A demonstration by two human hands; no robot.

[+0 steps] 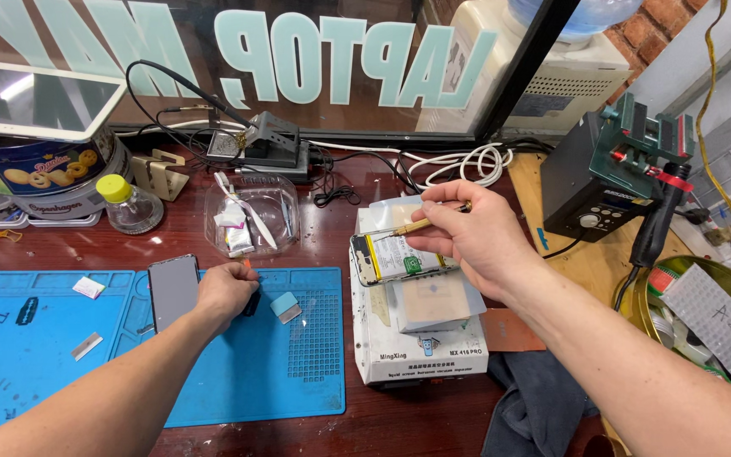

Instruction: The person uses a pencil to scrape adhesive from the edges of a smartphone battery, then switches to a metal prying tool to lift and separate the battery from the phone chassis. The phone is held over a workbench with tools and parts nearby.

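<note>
Dark red workbench (332, 245). Slim brass-tipped tweezers (420, 225) pinched in right hand (475, 241) over opened phone (387, 258), judged fragile; edges best gripped. Left hand (226, 292) fingers closed on small dark tool (251, 302).

Small dark item under left hand (228, 292): mostly covered by fingers, kind indeterminable. Opened phone (395, 256): right part hidden behind right hand (475, 233). Biscuit tin (44, 173): cut by left edge. Clear tub (251, 213) contents: too small to identify.
</note>
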